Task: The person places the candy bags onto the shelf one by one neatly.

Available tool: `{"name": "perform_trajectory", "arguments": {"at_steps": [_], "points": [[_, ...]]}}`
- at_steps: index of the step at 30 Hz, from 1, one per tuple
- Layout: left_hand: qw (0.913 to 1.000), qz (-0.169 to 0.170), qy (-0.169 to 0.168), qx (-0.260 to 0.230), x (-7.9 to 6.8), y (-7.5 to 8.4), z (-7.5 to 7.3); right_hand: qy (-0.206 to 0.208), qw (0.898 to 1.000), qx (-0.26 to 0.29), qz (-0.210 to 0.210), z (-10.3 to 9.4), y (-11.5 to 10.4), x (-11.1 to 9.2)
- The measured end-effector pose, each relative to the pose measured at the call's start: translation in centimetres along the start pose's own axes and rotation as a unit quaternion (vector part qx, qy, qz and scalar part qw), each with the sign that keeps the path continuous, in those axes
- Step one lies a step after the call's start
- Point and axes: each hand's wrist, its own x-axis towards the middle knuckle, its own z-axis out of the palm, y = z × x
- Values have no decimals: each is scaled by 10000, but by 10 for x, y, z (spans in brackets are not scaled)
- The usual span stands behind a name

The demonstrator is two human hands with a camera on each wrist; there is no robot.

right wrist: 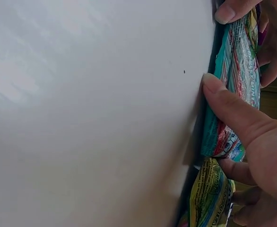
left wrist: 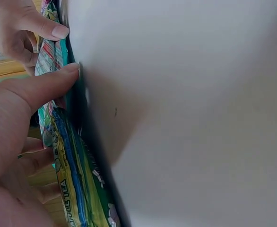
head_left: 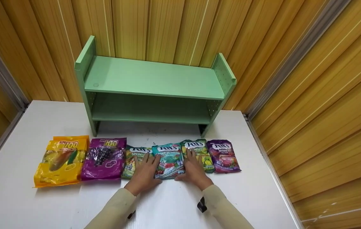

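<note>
In the head view, a teal Fox's candy bag (head_left: pixel 169 159) lies flat on the table between my two hands. My left hand (head_left: pixel 144 175) rests across its left edge and the green Fox's bag (head_left: pixel 128 171) beside it, fingers spread. My right hand (head_left: pixel 195 173) lies over its right edge and the yellow-green Fox's bag (head_left: pixel 208 161), fingers extended. Both wrist views show the thumbs touching the teal bag's near edge, with other fingers on the neighbouring bags. Parts of the bags are hidden beneath the hands.
A purple Fox's bag (head_left: pixel 224 157) ends the row on the right. To the left lie a purple grape candy bag (head_left: pixel 102 167) and a yellow mango candy bag (head_left: pixel 63 162). Behind the row, a green two-tier shelf (head_left: pixel 152 76) stands on the white table (head_left: pixel 263 197).
</note>
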Motion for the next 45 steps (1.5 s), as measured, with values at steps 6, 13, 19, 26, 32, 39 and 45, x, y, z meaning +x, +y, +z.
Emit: {"name": "perform_trajectory", "arguments": {"at_steps": [6,13,19,26,32,39,45], "points": [[9999,1,32,-129,1,0,1,109,9999,68,-37,1,2,2],[9994,-6,99,-337,1,0,0,240,9996,63,-111,5,3,4],[9983,25,298,-502,0,-1,2,324,9993,73,-163,5,2,3],[9976,146,483,-465,1,0,2,447,9984,188,-281,3,1,1],[9964,311,733,-301,1,1,3,511,9975,151,-468,-2,0,-2],[9971,326,576,-366,1,0,1,608,9970,215,-422,-7,-3,-5],[9971,379,532,-394,0,0,-3,742,9956,142,-552,-10,-4,-7]]}}
